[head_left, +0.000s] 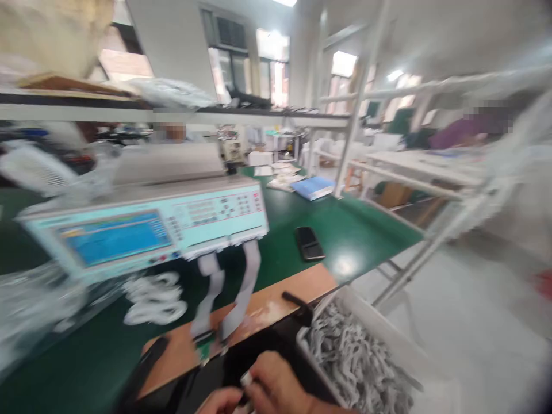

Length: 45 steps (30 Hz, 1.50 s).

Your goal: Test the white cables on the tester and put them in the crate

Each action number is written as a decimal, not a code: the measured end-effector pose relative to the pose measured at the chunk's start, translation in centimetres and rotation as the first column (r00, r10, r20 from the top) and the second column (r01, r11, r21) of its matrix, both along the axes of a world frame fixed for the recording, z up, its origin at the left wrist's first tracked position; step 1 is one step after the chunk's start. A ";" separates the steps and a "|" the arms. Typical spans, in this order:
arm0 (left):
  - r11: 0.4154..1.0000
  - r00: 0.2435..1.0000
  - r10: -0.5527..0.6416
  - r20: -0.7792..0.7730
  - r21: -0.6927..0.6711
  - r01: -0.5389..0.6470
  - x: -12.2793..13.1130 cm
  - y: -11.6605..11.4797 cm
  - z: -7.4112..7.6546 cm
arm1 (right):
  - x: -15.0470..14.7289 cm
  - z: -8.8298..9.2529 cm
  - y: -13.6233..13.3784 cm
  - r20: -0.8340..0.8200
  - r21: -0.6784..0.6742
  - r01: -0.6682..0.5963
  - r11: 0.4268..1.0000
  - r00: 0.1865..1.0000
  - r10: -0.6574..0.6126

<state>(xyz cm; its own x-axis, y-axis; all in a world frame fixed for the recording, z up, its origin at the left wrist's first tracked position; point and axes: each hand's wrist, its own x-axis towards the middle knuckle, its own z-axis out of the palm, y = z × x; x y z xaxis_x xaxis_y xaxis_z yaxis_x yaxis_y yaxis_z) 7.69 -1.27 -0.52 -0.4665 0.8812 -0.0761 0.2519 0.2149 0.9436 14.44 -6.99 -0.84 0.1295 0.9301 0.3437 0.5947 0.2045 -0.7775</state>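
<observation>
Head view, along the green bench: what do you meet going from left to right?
Blue-screened tester → coiled white cables → two flat grey ribbon cables → black phone → bin of white parts. The hands sit at the bottom edge, below the ribbons.

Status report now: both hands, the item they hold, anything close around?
Both hands together at bottom edge, pinching small white piece. Grip unclear. Bin of grey cables close at right, tester ahead.

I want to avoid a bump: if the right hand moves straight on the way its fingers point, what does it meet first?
The right hand points left toward the left hand, so it would probably meet that first, at the small white piece between them. Blur makes depth uncertain.
</observation>
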 end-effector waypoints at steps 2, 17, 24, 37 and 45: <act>0.953 0.951 -0.276 0.139 -0.091 0.289 -4.3 -1.3 0.9 | -0.3 0.5 -0.1 -0.136 -0.078 0.044 0.996 0.989 -0.054; 0.772 0.459 -0.289 0.840 -0.080 0.631 -10.9 -0.4 1.6 | -1.6 0.1 4.4 -0.555 -0.246 -0.171 0.954 0.832 0.005; 0.869 0.747 -0.345 0.568 -0.108 0.483 -9.4 0.2 1.1 | -2.5 1.1 4.8 -0.740 -0.321 -0.217 0.922 0.664 -0.102; 0.851 0.781 -0.505 0.366 0.058 0.523 -9.3 1.5 0.1 | -2.7 0.7 5.2 -0.856 -0.383 -0.294 0.876 0.469 -0.217; 0.937 0.768 -0.317 0.556 0.060 0.344 -8.0 1.3 0.1 | -2.5 0.3 5.3 -0.853 -0.348 -0.297 0.889 0.494 -0.169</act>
